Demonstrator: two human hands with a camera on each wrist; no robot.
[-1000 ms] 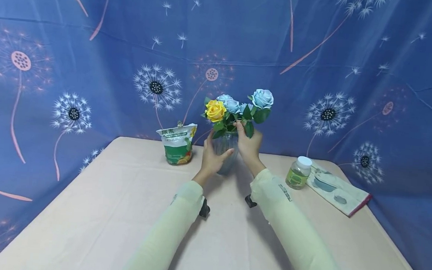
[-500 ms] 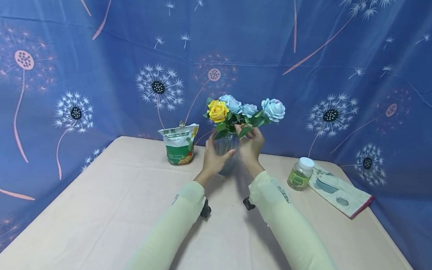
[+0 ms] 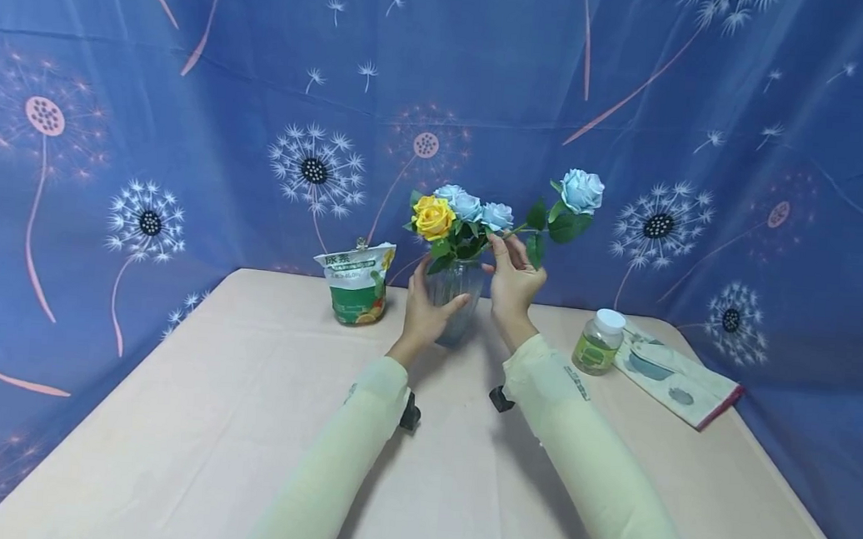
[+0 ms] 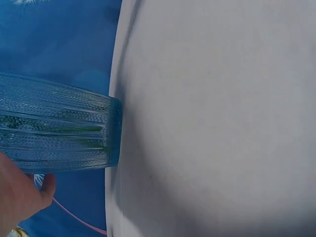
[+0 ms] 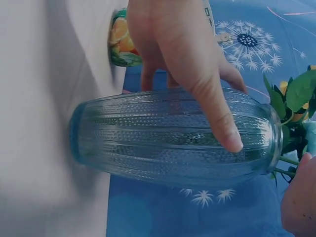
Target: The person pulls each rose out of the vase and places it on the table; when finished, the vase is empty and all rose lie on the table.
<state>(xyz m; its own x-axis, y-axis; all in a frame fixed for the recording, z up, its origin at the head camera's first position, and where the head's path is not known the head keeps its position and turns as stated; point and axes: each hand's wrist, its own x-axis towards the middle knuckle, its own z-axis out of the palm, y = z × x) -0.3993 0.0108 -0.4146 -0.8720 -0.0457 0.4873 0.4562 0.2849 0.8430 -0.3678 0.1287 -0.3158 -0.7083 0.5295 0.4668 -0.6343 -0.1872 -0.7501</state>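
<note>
A clear ribbed glass vase [image 3: 454, 296] stands upright near the table's back edge. My left hand [image 3: 426, 312] grips its side, and in the right wrist view the left thumb [image 5: 228, 136] lies across the glass. Green stems show through the vase [image 4: 59, 123] in the left wrist view. A yellow rose [image 3: 432, 218] and light-blue roses [image 3: 466, 206] rise from its mouth. At the rim, my right hand [image 3: 515, 284] pinches the stem of another blue rose [image 3: 581, 191], which leans out to the right. The exact fingertip contact is partly hidden.
Left of the vase stands a green-and-white pouch [image 3: 358, 285] with a clip on top. To the right are a white-lidded jar [image 3: 597, 342] and a folded patterned cloth [image 3: 675, 377]. A blue dandelion-print curtain [image 3: 446, 53] hangs behind the table [image 3: 165, 418].
The right-hand blue rose has swung further right, dipping midway and then rising, with my right hand shifting slightly right. My left hand keeps its grip on the vase.
</note>
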